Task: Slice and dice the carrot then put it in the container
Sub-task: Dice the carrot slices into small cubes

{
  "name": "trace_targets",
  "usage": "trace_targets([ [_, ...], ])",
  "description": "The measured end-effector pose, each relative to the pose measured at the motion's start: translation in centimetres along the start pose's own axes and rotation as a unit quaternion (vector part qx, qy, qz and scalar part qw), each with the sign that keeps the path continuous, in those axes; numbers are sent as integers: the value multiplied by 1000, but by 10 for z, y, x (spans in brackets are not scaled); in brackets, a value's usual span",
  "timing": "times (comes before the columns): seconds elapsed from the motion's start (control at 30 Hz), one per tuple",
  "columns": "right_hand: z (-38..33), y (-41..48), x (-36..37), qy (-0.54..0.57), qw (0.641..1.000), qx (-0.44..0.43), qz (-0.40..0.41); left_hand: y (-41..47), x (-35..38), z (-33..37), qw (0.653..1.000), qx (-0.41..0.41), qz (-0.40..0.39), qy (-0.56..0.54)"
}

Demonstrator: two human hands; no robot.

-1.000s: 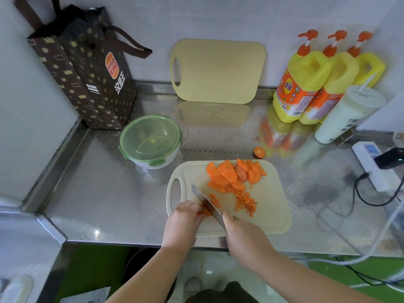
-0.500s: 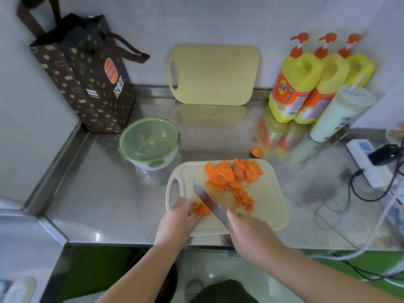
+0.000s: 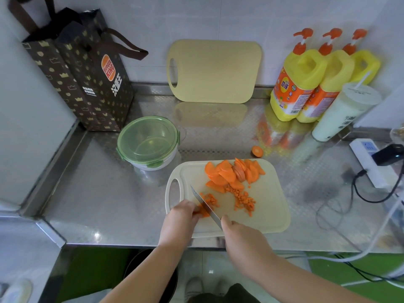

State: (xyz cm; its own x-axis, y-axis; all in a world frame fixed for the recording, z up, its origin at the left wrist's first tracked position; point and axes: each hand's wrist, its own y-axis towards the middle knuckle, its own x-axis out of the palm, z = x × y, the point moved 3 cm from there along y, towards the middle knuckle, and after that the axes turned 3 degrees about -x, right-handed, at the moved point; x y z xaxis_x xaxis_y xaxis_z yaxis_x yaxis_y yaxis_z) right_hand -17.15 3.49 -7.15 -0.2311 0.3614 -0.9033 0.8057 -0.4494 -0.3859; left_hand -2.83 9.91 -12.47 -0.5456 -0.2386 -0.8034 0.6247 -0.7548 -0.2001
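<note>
A pale cutting board (image 3: 271,204) lies on the steel counter near its front edge. Orange carrot slices (image 3: 231,172) are heaped at the board's far side, with diced carrot (image 3: 243,199) below them. My right hand (image 3: 242,237) grips the handle of a knife (image 3: 204,205), whose blade runs diagonally across a small carrot piece (image 3: 204,212). My left hand (image 3: 180,219) pinches that piece at the blade's left side. Fresh dice (image 3: 211,199) lie right of the blade. The container (image 3: 148,142), a round bowl with a green clip lid on it, stands left of the board's far corner.
A carrot end (image 3: 258,151) lies on the counter beyond the board. A second cutting board (image 3: 215,71) leans on the wall. A paper bag (image 3: 87,77) stands back left; yellow bottles (image 3: 299,84), a white cup (image 3: 343,112) and a power strip (image 3: 371,162) with cables sit right.
The knife has come down through the small carrot piece, leaving new dice to the blade's right. My left hand has kept hold of the piece and edged back along it.
</note>
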Motion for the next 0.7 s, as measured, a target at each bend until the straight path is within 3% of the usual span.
trace_targets([
  [0.17, 1, 4, 5, 9, 1000, 0, -3, 1, 2, 1, 1000, 0, -2, 16],
  [0.37, 11, 12, -5, 76, 996, 13, 39, -3, -1, 3, 999, 3, 13, -41],
  [0.7, -1, -4, -9, 16, 999, -12, 36, -7, -2, -7, 995, -9, 23, -93],
])
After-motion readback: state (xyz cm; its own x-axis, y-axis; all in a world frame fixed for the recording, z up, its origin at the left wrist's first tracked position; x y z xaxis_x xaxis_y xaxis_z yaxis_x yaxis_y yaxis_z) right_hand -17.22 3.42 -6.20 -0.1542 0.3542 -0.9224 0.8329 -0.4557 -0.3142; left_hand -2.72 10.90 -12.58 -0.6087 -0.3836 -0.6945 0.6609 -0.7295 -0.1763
